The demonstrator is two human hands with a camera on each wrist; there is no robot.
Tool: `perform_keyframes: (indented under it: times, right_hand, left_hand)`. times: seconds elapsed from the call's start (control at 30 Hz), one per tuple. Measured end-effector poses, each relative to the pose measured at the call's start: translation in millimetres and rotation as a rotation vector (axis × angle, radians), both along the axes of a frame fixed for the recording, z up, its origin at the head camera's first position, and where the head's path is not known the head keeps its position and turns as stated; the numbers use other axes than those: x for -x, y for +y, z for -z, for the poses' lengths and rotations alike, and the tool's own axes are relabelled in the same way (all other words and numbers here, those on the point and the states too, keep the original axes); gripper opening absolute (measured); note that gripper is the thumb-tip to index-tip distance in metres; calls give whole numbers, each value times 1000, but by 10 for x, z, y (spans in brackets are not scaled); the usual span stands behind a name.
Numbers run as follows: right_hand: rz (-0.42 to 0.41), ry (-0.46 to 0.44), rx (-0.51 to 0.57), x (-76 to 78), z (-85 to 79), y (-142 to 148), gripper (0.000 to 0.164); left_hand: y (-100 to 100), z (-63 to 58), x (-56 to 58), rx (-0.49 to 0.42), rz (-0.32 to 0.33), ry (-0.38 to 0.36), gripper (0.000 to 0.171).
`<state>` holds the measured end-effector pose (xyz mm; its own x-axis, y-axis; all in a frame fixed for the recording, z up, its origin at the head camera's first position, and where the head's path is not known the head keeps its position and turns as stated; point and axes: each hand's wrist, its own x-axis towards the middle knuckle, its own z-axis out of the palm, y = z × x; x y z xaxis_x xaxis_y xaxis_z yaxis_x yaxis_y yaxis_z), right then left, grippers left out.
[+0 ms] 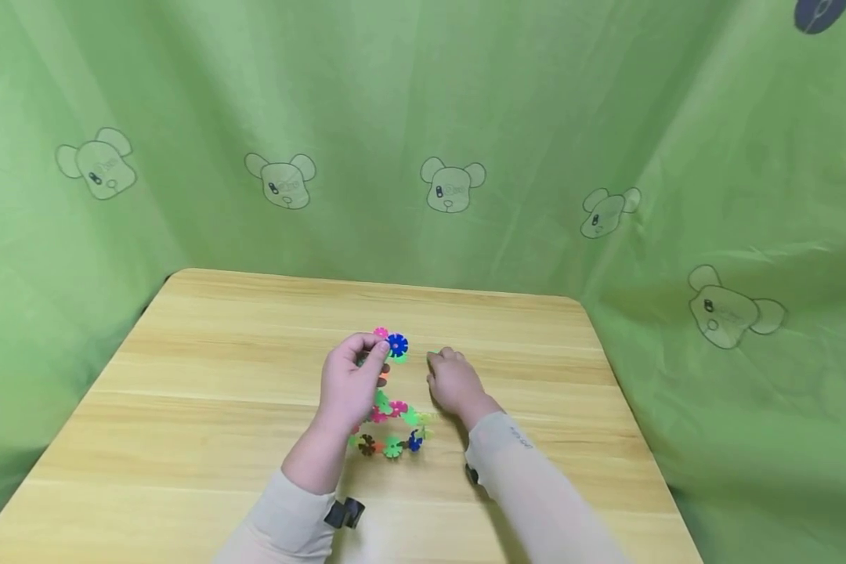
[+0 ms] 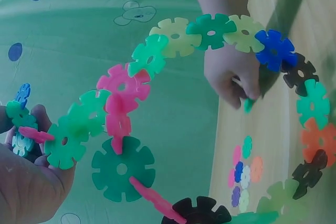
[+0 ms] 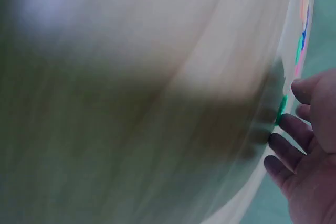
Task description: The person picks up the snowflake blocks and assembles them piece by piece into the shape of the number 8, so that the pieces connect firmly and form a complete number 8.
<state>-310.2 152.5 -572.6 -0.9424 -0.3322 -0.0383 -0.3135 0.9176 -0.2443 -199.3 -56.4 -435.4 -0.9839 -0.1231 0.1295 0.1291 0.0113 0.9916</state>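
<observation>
My left hand (image 1: pixel 352 380) pinches the upper end of a chain of snowflake discs, near a blue disc (image 1: pixel 397 345). From there the chain (image 2: pixel 211 31) curves round in a big loop of green, pink, yellow, blue, black and orange discs slotted into each other. In the head view its lower part (image 1: pixel 392 447) is close over the table, below my left hand. To the right, my right hand (image 1: pixel 457 381) is low at the tabletop, with a green snowflake disc (image 2: pixel 248 105) between thumb and fingertip. The same green disc (image 3: pixel 281 110) shows edge-on in the right wrist view.
Several loose discs (image 2: pixel 245 178) in pink, blue, white, orange and green lie together on the wooden table (image 1: pixel 218 376). Green curtains (image 1: pixel 366 235) with bear-head drawings enclose the table at the back and sides.
</observation>
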Motion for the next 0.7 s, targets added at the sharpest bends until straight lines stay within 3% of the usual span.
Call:
perform_keyframes:
  times: [0.27,0.47,0.7]
  right_hand:
    - [177,23,108,-11,113,253,53]
    - [240,3,121,12,130,255,49]
    - [276,-86,183,28,19,249,33]
  left_hand:
    - [13,-9,-12,-12,0,-13,14]
    - [9,-3,-13,-11,-5,-25,15]
    - [19,-7,-19,-16,-4,-25,14]
